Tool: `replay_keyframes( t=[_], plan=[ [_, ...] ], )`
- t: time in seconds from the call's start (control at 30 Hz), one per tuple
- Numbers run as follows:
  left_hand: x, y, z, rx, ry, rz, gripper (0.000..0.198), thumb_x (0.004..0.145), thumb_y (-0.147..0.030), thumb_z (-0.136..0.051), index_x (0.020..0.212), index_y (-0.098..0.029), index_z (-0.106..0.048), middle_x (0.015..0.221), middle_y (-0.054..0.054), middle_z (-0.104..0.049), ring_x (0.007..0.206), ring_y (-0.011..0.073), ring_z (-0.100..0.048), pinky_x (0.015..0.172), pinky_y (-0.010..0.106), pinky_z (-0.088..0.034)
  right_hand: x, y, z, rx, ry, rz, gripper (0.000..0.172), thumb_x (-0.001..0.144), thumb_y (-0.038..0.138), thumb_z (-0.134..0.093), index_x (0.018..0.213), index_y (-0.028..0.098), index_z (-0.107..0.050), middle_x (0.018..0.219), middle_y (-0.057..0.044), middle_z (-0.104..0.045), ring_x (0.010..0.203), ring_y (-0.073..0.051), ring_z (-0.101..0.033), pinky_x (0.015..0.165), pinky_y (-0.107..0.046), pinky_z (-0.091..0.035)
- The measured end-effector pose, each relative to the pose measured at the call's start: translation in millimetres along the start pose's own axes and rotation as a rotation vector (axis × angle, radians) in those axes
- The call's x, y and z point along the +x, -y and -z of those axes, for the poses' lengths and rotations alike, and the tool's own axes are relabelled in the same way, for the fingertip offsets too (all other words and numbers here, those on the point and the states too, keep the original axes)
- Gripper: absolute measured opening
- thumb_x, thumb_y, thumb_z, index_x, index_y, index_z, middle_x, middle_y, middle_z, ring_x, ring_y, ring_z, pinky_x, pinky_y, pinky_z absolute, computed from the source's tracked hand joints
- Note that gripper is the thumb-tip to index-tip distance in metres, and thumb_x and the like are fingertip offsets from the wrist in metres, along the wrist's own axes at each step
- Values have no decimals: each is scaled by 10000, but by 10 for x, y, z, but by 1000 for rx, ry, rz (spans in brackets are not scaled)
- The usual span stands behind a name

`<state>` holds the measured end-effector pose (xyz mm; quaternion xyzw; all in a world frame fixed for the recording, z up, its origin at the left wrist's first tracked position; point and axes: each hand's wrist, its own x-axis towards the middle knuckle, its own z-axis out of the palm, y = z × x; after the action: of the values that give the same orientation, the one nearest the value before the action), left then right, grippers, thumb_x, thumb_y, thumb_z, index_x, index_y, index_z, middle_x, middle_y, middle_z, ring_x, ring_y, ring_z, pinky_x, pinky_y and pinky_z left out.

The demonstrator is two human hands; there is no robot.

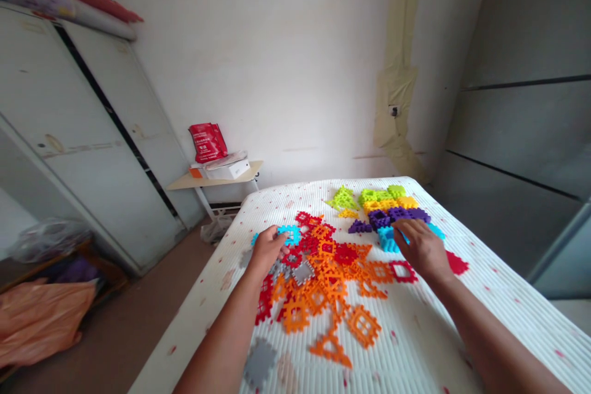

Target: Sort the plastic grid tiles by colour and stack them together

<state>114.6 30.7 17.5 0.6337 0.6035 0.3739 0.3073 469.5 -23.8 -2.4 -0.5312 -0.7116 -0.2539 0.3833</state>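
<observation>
My left hand (266, 247) pinches a light blue interlocking plastic tile (290, 234) with a window-like grid, above the left side of a mixed pile. My right hand (423, 245) is closed at the row of light blue tiles (388, 240) on the right, with a bit of light blue showing at its fingertips. The fingers partly hide what it grips. Between the hands spreads the loose pile of orange tiles (317, 297) and red tiles (345, 253), with a few grey tiles (303, 272) among them. A red tile (457, 262) lies beside my right wrist.
Behind the light blue row stand purple tiles (379, 218), yellow tiles (408, 202) and green tiles (369, 196), grouped by colour. A grey tile (260, 364) lies near the front of the patterned bed cover (203, 326). A small table (184, 182) with a red bag (207, 142) stands back left.
</observation>
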Motion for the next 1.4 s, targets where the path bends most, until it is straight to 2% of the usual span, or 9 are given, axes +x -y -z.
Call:
replay_keyframes(
  t=[0.23,0.43,0.53,0.67,0.8,0.9,1.1,1.27,1.4],
  plan=[
    [-579,-12,-215,-364,-24,106,319,652,-484,-593,694,-176,-526,420,-50,-501,366,94,-454,373,187,-313,40,567,12,242,133,169,190,900,183,-419,899,167,-608,899,-85,-649,817,-181,-570,740,-292,-457],
    [-805,-19,-383,-477,-1,93,327,649,-456,-638,764,-158,-570,413,-69,-473,353,65,-397,372,169,-284,-46,1016,-23,425,217,245,193,895,175,-406,957,166,-589,881,-91,-647,811,-183,-573,724,-303,-462],
    [-836,-55,-429,-519,8,57,314,663,-415,-636,834,-157,-582,483,-66,-502,397,66,-427,401,167,-321,-100,1160,-39,572,285,124,214,888,227,-433,1031,164,-580,924,-95,-655,825,-186,-594,718,-305,-475],
    [-864,-95,-485,-505,7,9,281,661,-368,-629,839,-154,-592,625,-29,-585,474,81,-482,453,183,-383,-140,1266,-56,871,493,-204,269,901,347,-431,1052,175,-572,827,-45,-653,672,-139,-598,617,-254,-471],
    [-890,-89,-514,-365,-41,-175,150,682,-285,-601,769,-163,-608,668,-14,-605,592,114,-545,568,209,-450,-139,1284,-91,1082,603,-428,374,902,478,-390,906,166,-598,661,-3,-581,529,-104,-515,508,-222,-411],
    [-898,-64,-513,-237,-84,-313,101,680,-209,-585,759,-171,-635,705,2,-634,653,130,-580,625,221,-469,-109,1268,-105,1124,626,-484,366,862,482,-456,749,162,-593,578,20,-507,527,-95,-470,503,-210,-371],
    [-897,-36,-504,-123,-126,-483,124,712,-174,-546,776,-186,-652,799,36,-678,751,155,-629,686,250,-501,-35,1215,-69,1296,745,-628,223,713,378,-623,743,157,-612,587,42,-505,476,-55,-381,444,-184,-297],
    [-894,-62,-498,-80,-150,-594,120,716,-176,-547,770,-199,-652,820,37,-690,802,166,-645,752,277,-516,-42,1146,-88,1356,838,-688,307,602,376,-724,786,149,-633,588,50,-514,463,-44,-377,426,-177,-282],
    [-899,-76,-493,-62,-149,-601,179,705,-192,-544,812,-214,-685,870,38,-712,827,184,-660,794,303,-521,-33,1133,-95,1379,833,-699,349,552,358,-772,794,150,-630,603,49,-527,501,-48,-409,480,-184,-322]
  ],
)
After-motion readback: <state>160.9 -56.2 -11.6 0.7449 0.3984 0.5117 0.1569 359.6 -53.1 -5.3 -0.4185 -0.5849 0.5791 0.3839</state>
